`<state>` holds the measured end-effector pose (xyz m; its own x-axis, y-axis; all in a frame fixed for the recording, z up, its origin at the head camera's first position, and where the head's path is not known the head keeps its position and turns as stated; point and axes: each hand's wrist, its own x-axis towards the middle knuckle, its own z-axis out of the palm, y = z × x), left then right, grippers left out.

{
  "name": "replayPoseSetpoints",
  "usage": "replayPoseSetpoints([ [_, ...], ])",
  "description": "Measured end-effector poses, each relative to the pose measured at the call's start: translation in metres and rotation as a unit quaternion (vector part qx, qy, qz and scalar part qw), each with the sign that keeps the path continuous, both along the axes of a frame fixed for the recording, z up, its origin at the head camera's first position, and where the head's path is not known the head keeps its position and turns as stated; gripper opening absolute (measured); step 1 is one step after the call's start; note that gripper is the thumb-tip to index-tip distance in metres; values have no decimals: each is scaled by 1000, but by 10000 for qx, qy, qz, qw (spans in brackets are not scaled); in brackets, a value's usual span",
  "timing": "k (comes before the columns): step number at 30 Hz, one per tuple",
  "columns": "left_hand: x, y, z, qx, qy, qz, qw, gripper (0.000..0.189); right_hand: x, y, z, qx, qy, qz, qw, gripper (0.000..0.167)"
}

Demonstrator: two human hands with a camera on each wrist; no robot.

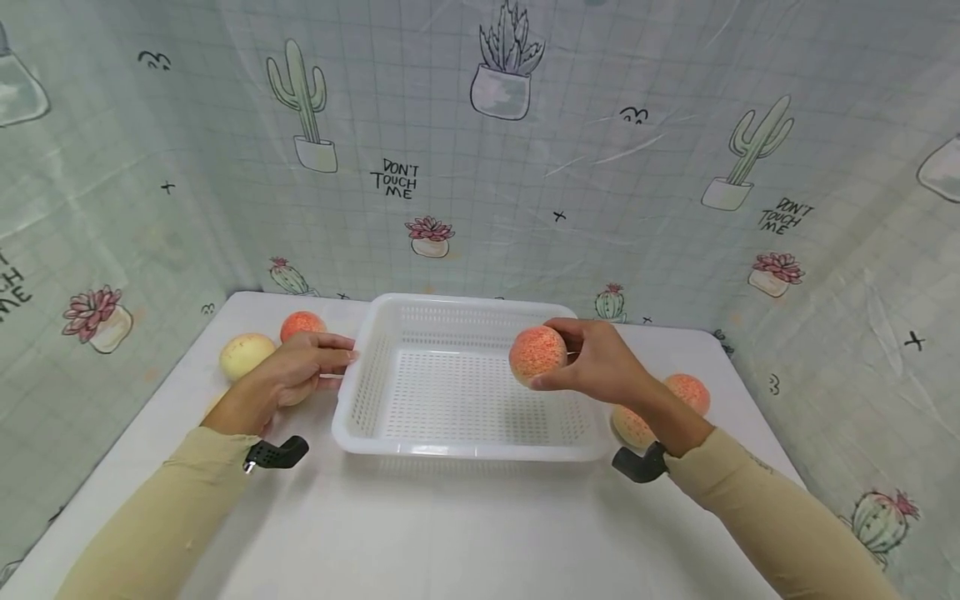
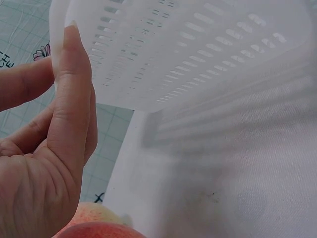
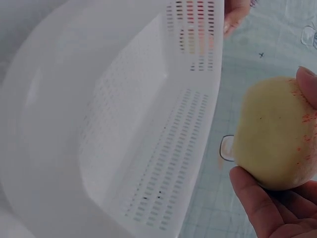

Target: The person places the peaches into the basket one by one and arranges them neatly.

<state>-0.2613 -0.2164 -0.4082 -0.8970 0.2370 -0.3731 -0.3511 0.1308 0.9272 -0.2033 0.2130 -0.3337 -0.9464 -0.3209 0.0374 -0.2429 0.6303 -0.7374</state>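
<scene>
A pale green, grid-lined curtain [image 1: 465, 192] printed with potted cacti and "DON'T TOUCH ME" hangs behind and at both sides of a white table [image 1: 450, 529]. On the table sits a white slotted plastic basket [image 1: 461, 452], its long axis running left to right and its mouth facing up. The left hand [image 1: 296, 371] pinches the basket's left rim, thumb and fingers on either side of it. The right hand [image 1: 600, 360] has its thumb and fingers clamped around a peach [image 1: 537, 355], holding it over the basket's right part, apart from the rim. That peach is nearly round, with no clear long axis; its red, speckled side faces up toward the head, while its pale yellow side faces the right wrist camera. Which way its stem end points I cannot tell. Beside the left hand lie a yellow peach [image 1: 246, 357] and a red peach [image 1: 302, 323]; two more peaches [image 1: 687, 393] lie right of the basket, near the right forearm.
</scene>
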Motion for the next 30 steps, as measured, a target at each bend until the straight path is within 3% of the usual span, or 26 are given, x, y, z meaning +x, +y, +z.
replayPoseSetpoints([
  [16, 0, 1, -1, 164, 32, -26, 9999, 62, -6, -16, 1, -34, 60, 230, 9997, 64],
  [30, 2, 1, 0, 191, 34, -31, 9998, 62, -12, -33, 0, -127, 36, 408, 9991, 57],
])
